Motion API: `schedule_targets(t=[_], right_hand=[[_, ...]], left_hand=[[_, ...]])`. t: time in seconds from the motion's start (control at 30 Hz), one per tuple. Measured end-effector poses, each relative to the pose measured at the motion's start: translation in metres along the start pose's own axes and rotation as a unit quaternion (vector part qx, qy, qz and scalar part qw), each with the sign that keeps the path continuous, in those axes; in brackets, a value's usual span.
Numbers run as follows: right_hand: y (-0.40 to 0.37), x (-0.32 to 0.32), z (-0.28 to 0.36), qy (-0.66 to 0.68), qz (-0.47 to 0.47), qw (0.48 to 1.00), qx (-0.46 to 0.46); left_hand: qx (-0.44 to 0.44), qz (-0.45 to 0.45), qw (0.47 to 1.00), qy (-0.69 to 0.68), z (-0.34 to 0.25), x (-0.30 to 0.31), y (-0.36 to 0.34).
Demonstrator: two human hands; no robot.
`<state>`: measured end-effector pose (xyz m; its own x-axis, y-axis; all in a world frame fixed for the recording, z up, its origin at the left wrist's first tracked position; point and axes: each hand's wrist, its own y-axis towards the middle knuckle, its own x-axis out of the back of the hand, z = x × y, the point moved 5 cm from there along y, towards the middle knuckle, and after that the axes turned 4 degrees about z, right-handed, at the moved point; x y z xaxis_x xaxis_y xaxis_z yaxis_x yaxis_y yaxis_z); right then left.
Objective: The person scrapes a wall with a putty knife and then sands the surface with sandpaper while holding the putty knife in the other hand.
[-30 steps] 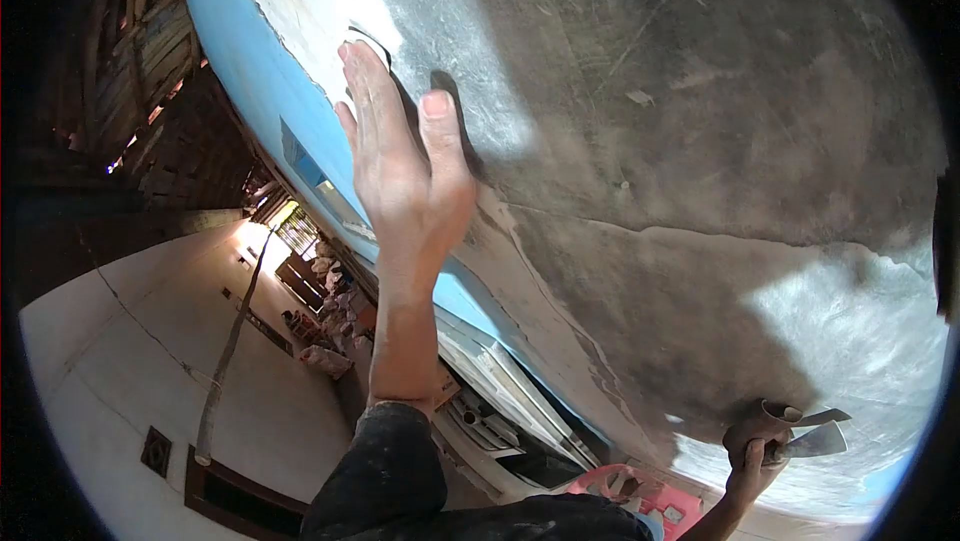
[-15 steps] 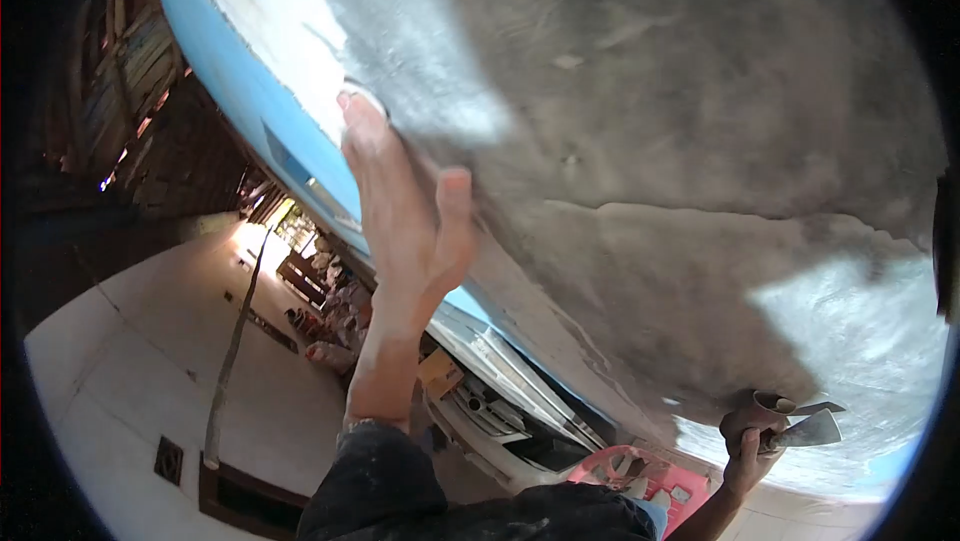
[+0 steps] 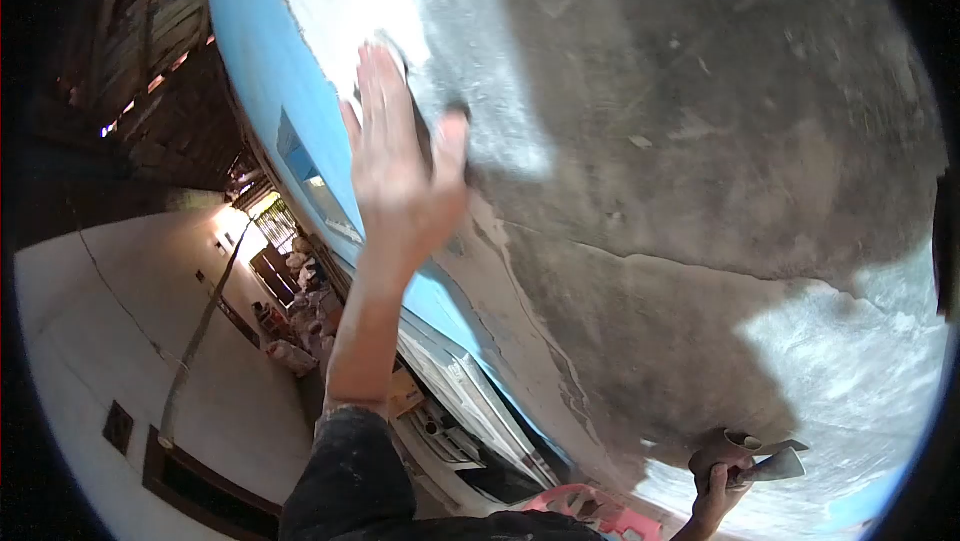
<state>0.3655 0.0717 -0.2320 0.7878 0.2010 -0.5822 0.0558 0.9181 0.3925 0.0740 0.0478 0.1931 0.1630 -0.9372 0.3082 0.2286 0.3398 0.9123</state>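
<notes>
My left hand [image 3: 400,156] reaches up and lies against the wall [image 3: 680,121], fingers stretched together and thumb out to the side. Under it a thin sheet, apparently sandpaper [image 3: 403,69], shows as a narrow edge beside the fingertips; the palm hides most of it. The hand is over the border between a bright white patch and grey plaster. At lower right, close to the wall, my right hand [image 3: 717,496] is closed around a putty knife [image 3: 778,466] with a broad metal blade and a curled brown sheet [image 3: 715,453] that looks like sandpaper.
A blue-painted strip [image 3: 265,91] borders the plaster on the left. Below me are a pink plastic chair [image 3: 585,503] and part of a white vehicle [image 3: 460,441]. A pole [image 3: 205,341] leans across the white wall opposite. Sacks [image 3: 310,306] are piled farther back.
My left hand has slid up along the wall, and its back now faces me more squarely. The view has shifted, so the right hand and its tools appear lower and farther left.
</notes>
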Motion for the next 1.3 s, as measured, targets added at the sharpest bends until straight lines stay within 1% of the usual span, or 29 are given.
schedule_targets(t=[0.03, 0.07, 0.17, 0.2, 0.23, 0.27, 0.3, 0.4, 0.5, 0.53, 0.6, 0.63, 0.67, 0.77, 0.8, 0.87, 0.9, 0.93, 0.97, 1.0, 1.03, 1.13, 1.23, 1.27, 1.3], right_hand=[[-0.006, 0.007, -0.003, -0.003, -0.014, 1.000, -0.009], [-0.010, 0.017, -0.011, -0.011, -0.037, 0.999, -0.013], [-0.021, 0.055, -0.044, -0.040, -0.129, 0.991, -0.009], [-0.019, 0.058, -0.047, -0.037, -0.116, 0.992, -0.023], [-0.015, 0.044, -0.034, -0.024, -0.075, 0.997, -0.029], [-0.015, 0.038, -0.022, -0.041, -0.067, 0.995, -0.059], [-0.015, 0.031, -0.015, -0.058, -0.061, 0.992, -0.092], [-0.009, 0.009, 0.005, -0.038, -0.082, 0.996, -0.021], [-0.010, 0.022, -0.008, -0.015, -0.062, 0.995, -0.071], [-0.010, 0.026, -0.013, -0.018, -0.064, 0.995, -0.072], [-0.009, 0.025, -0.006, -0.020, -0.033, 0.996, -0.075], [-0.007, 0.022, -0.005, -0.018, -0.017, 0.997, -0.078], [-0.006, 0.022, -0.006, -0.022, -0.023, 0.997, -0.073], [-0.006, 0.026, -0.014, -0.022, -0.098, 0.993, -0.057], [-0.008, 0.021, -0.010, -0.019, -0.099, 0.994, -0.048], [-0.006, 0.010, 0.000, -0.015, -0.103, 0.994, -0.024], [-0.008, 0.012, 0.001, -0.018, -0.096, 0.995, -0.036], [-0.008, 0.014, 0.001, -0.019, -0.089, 0.995, -0.044], [-0.005, 0.015, -0.001, -0.018, -0.084, 0.995, -0.049], [-0.001, 0.012, -0.001, -0.031, -0.070, 0.997, -0.026], [-0.001, 0.014, 0.001, -0.029, -0.082, 0.996, -0.034], [-0.004, 0.005, 0.011, -0.024, -0.105, 0.992, -0.062], [-0.002, 0.014, 0.014, -0.036, -0.103, 0.992, -0.068], [-0.002, 0.012, 0.019, -0.044, -0.099, 0.992, -0.068], [-0.001, 0.010, 0.023, -0.051, -0.095, 0.992, -0.067]], left_hand=[[0.013, 0.008, 1.000, -0.014, 0.004, 0.007, 0.013], [0.004, 0.003, 1.000, 0.006, 0.006, 0.008, 0.022], [0.012, -0.049, 0.999, -0.006, -0.005, -0.010, -0.008], [0.003, -0.040, 0.999, -0.001, -0.016, -0.010, -0.022], [-0.009, -0.033, 0.999, 0.002, -0.030, -0.009, -0.040], [-0.023, -0.026, 0.999, 0.004, -0.038, -0.009, -0.045], [-0.031, -0.051, 0.998, 0.001, -0.036, -0.008, -0.037], [-0.047, -0.108, 0.993, -0.014, -0.006, -0.001, 0.003], [-0.015, -0.117, 0.992, -0.034, -0.004, -0.001, 0.011], [0.008, -0.115, 0.992, -0.046, -0.011, -0.003, -0.002], [0.020, -0.076, 0.997, -0.028, -0.023, -0.010, -0.031], [0.023, -0.056, 0.998, -0.017, -0.023, -0.012, -0.034], [-0.003, -0.070, 0.997, -0.044, -0.018, -0.008, -0.026], [0.006, -0.094, 0.986, -0.140, -0.003, 0.003, 0.002], [-0.003, -0.093, 0.987, -0.128, -0.005, 0.000, -0.001], [0.016, -0.080, 0.989, -0.126, -0.015, -0.008, -0.022], [0.023, -0.075, 0.989, -0.126, -0.020, -0.012, -0.036], [-0.010, -0.080, 0.991, -0.104, -0.024, -0.018, -0.048], [-0.005, -0.079, 0.992, -0.093, -0.021, -0.017, -0.042], [0.002, -0.078, 0.994, -0.080, -0.015, -0.014, -0.032], [0.013, -0.072, 0.995, -0.066, -0.008, -0.011, -0.023], [0.029, -0.105, 0.988, -0.105, 0.008, 0.008, 0.017], [-0.010, -0.126, 0.989, -0.072, -0.004, -0.006, -0.008], [0.019, -0.078, 0.995, -0.067, -0.016, -0.002, -0.024], [0.014, -0.059, 0.996, -0.060, -0.024, -0.004, -0.038]])
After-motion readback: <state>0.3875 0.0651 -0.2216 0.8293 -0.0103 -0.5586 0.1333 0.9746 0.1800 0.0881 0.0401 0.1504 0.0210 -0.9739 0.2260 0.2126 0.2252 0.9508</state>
